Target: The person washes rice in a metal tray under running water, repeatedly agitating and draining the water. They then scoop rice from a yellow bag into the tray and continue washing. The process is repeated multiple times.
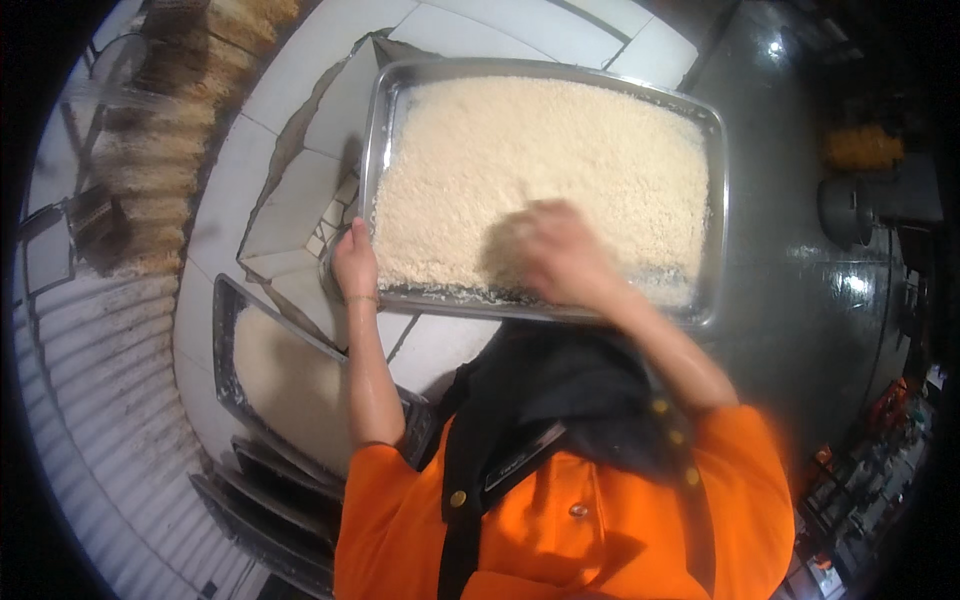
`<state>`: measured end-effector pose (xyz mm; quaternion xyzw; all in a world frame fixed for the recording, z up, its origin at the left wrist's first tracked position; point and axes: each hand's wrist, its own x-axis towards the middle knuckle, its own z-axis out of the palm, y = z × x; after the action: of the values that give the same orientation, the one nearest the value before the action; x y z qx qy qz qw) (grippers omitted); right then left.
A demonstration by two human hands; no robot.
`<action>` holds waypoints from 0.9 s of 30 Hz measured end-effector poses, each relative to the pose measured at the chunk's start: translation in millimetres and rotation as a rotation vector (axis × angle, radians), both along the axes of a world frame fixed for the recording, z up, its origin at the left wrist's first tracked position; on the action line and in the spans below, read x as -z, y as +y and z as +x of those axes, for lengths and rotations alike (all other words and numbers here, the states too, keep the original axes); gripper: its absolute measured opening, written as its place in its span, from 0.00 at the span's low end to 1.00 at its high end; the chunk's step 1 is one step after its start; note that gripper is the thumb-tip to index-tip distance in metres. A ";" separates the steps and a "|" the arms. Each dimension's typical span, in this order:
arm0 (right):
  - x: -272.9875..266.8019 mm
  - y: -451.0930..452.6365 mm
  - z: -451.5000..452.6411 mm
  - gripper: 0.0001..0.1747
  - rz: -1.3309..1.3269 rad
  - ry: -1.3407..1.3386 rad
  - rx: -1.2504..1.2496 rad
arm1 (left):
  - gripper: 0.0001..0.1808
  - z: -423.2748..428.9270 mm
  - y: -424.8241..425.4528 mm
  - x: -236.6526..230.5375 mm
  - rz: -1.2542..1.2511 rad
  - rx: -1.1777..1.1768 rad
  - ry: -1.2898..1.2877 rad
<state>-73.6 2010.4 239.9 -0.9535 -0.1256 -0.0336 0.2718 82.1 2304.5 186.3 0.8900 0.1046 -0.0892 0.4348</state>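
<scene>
A large rectangular metal tray [724, 225] lies before me, filled with a pale, grainy food that looks like rice [547, 142]. My left hand [355, 262] grips the tray's left rim near its front corner, thumb on top. Over the front middle of the tray, my right hand [559, 251] is blurred by motion and touches or hovers just above the grains; its fingers look bent, and whether grains are in them is not clear. Along the tray's front edge the grains are thinner and bare metal shows.
A second tray [225, 337] of similar grains sits at the lower left, with several dark trays [262, 525] below it. White tiles [450, 34] with a broken-edged recess lie under and left of the large tray. A metal pot [844, 214] stands at the far right.
</scene>
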 end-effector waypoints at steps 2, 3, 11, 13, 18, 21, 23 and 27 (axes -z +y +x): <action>12.5 50.6 42.4 0.23 -0.079 -0.159 -0.205 | 0.28 1.6 -0.6 -0.2 0.022 -0.006 -0.016; 17.9 74.1 61.3 0.20 -0.197 -0.193 -0.288 | 0.28 2.1 -1.1 0.2 0.006 -0.001 -0.009; 40.5 49.2 79.3 0.26 -0.343 -0.025 -0.555 | 0.30 5.4 0.7 6.4 -0.003 0.036 0.005; 36.6 5.9 50.5 0.28 -0.422 0.081 -0.548 | 0.30 3.8 1.6 7.8 -0.035 0.033 -0.015; 16.3 -97.7 -19.7 0.33 -0.536 0.220 -0.399 | 0.31 0.9 -1.5 5.6 -0.038 0.014 -0.036; 8.2 -146.3 -61.9 0.33 -0.601 0.332 -0.309 | 0.31 1.6 -4.3 3.8 0.012 -0.002 0.006; -0.7 -168.1 -85.9 0.33 -0.592 0.408 -0.258 | 0.31 2.1 -5.7 3.9 0.044 -0.009 0.008; -33.7 -184.3 -105.4 0.34 -0.562 0.623 -0.148 | 0.31 3.4 -5.0 7.4 0.071 -0.009 -0.006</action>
<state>-179.0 1826.1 273.6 -0.9436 -0.1096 0.3113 0.0282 85.6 2299.5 178.9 0.9046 0.1103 -0.0809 0.4037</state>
